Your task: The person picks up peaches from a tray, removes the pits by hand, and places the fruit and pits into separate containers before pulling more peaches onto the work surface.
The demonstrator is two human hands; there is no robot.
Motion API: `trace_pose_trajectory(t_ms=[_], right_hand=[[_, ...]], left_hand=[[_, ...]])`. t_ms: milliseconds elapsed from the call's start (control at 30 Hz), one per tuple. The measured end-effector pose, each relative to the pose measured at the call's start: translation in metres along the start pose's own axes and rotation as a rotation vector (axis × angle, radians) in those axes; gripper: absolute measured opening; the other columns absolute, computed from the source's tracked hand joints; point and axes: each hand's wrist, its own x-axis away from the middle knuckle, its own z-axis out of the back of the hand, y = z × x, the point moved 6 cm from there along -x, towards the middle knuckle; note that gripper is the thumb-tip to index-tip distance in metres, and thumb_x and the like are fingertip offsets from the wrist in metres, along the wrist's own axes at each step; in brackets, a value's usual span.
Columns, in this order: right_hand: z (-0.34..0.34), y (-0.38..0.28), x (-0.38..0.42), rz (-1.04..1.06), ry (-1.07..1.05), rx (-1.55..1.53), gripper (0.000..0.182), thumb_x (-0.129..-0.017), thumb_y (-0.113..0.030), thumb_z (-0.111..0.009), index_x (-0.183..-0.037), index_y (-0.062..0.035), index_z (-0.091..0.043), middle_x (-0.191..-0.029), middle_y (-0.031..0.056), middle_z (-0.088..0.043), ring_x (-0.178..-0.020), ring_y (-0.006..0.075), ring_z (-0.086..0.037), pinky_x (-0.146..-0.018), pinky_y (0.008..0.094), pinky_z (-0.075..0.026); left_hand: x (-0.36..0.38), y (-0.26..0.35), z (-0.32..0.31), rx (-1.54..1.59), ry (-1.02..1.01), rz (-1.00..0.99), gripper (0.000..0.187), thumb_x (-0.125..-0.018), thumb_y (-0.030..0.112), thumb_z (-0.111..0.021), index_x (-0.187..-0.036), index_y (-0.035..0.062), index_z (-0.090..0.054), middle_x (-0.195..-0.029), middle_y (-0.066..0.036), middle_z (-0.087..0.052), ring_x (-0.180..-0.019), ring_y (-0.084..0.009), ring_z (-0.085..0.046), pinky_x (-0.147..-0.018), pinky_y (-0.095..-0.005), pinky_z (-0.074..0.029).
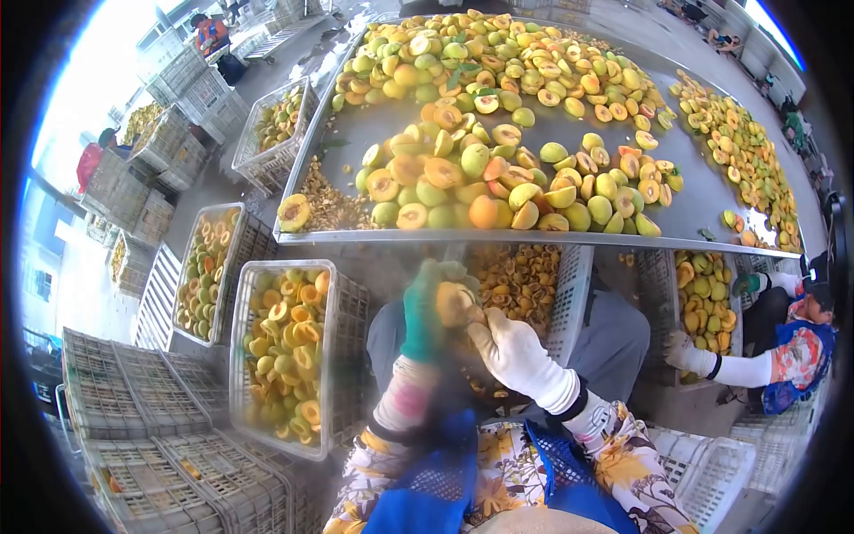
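Note:
My left hand (422,307), in a green glove, is closed around a yellow peach half (454,303). Thumb and fingers of my right hand (514,352), gloved in white, are pinched together against the fruit's near side; whatever they grip is hidden. Below both hands, a crate (576,307) between my knees holds brownish pitted scraps or stones (520,280). Just beyond, a metal table (347,133) carries heaps of cut peaches (480,169), some with stones showing. Loose stones (327,203) lie at its left corner.
Left of me, a white crate (331,356) is full of hollowed peach halves, with another filled crate (238,222) behind it. Stacked crates (133,392) stand at lower left. On the right, a co-worker (792,347) sits beside a crate of peaches (707,289). The table's metal edge (534,237) runs across ahead.

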Motion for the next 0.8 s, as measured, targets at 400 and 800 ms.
trace_pose_trajectory(t_ms=[400,800], right_hand=[[-0.041,0.024,0.01,-0.587,-0.455,-0.618,0.042,-0.1,-0.04,-0.042,-0.089,-0.0004,-0.051,-0.056,0.0078,-0.05,-0.048,0.0188,-0.051,-0.044,0.0345,-0.039],[-0.058,0.032,0.014,-0.856,-0.634,-0.99,0.048,-0.096,-0.053,-0.041,-0.084,-0.007,-0.047,-0.056,-0.0037,-0.039,-0.04,0.0069,-0.037,-0.035,0.0243,-0.029]], left_hand=[[-0.019,-0.005,0.023,-0.526,-0.281,-0.002,0.024,-0.091,0.02,-0.052,-0.091,-0.0008,-0.065,-0.084,-0.007,-0.064,-0.071,-0.0139,-0.059,-0.068,-0.0255,-0.048],[-0.017,-0.046,0.05,-0.324,0.106,-0.046,0.027,-0.093,0.025,-0.055,-0.084,0.0026,-0.066,-0.076,-0.004,-0.062,-0.06,-0.0102,-0.054,-0.056,-0.0243,-0.042]])
